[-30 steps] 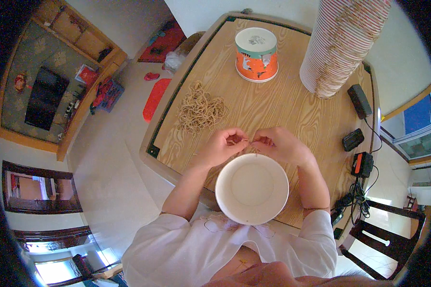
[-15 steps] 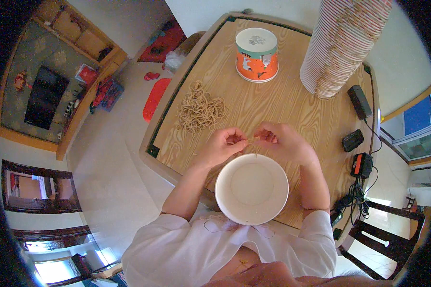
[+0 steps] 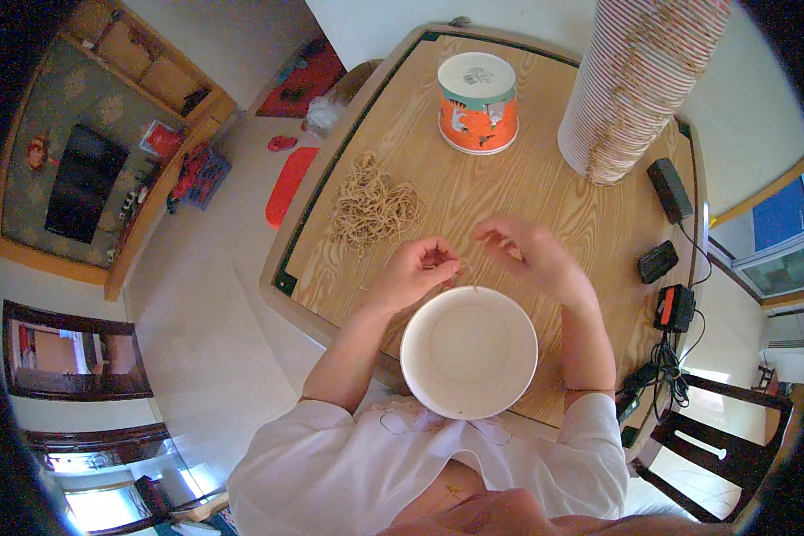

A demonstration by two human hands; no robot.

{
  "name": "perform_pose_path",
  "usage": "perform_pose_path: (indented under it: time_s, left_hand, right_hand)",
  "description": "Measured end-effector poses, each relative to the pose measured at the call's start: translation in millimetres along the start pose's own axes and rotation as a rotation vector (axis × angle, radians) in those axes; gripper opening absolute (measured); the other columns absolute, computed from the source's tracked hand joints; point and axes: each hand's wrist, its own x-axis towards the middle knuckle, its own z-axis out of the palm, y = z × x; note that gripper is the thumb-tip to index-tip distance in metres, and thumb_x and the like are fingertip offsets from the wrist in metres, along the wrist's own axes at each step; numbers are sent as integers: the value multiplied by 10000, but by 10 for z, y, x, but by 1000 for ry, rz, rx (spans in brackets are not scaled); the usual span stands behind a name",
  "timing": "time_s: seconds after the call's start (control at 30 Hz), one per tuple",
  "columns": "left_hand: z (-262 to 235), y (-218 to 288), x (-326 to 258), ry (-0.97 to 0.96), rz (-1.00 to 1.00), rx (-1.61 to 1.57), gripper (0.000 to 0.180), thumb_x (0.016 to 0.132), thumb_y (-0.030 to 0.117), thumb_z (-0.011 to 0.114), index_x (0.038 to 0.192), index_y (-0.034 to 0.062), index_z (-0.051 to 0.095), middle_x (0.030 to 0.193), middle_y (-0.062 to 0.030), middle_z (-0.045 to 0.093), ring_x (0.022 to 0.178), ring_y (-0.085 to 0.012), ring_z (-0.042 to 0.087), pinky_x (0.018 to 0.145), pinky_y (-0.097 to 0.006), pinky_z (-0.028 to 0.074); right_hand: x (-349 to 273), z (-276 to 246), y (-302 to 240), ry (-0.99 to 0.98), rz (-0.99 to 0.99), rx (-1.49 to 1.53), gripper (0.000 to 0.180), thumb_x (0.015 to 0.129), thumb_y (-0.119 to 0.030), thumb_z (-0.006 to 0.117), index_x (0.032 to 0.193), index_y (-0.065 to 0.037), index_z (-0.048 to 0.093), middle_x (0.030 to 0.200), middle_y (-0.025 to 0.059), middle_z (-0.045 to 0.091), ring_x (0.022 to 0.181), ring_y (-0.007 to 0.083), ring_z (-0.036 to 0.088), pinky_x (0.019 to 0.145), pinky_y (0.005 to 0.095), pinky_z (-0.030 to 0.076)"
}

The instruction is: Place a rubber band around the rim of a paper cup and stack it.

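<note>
A white paper bucket [image 3: 470, 354] stands at the table's near edge, its open mouth facing up and its inside bare. Just beyond its far rim, my left hand [image 3: 418, 272] pinches a short piece of tan twine [image 3: 473, 275] between thumb and fingertips. The twine reaches down to the rim. Off to the right of it, my right hand [image 3: 531, 259] is raised with loosely bent fingers apart, and no object shows in them. A loose heap of the same tan twine [image 3: 375, 204] lies on the table, left of and beyond my left hand.
Farther back on the wooden table [image 3: 500, 192] an orange and green patterned bucket [image 3: 478, 107] stands upside down. A tall leaning stack of white buckets [image 3: 643, 89] rises at the back right. Black adapters [image 3: 670, 190] and tangled cables [image 3: 663, 371] line the right edge, near a dark chair [image 3: 724, 438].
My right hand has let go of the twine and moved a little up, away from the left hand. The left hand and the white bucket have stayed nearly in place.
</note>
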Motion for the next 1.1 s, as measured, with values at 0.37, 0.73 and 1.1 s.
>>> perform_pose_path:
  time_s: [0.37,0.73,1.1]
  left_hand:
    - [-11,-96,43,-2,90,92,87,827,73,641,855,23,575,771,3,597,713,-60,558,643,-214,462]
    - [-17,-132,81,-3,97,64,102,825,85,647,881,20,593,769,1,596,712,-64,556,653,-221,460]
    - [-108,-288,137,-146,-35,255,151,837,126,642,922,1,649,840,-61,662,790,-113,606,731,-264,493]
  right_hand:
    - [6,18,-39,-143,-10,-105,111,804,-79,625,893,-14,633,766,100,652,719,176,625,651,309,489]
    - [-14,-99,-10,-92,-63,-332,190,856,-199,558,791,-21,568,659,169,569,609,323,573,550,386,431]
    - [-19,2,45,-191,22,-444,207,863,-232,553,819,-30,554,746,183,601,726,376,585,606,436,450]
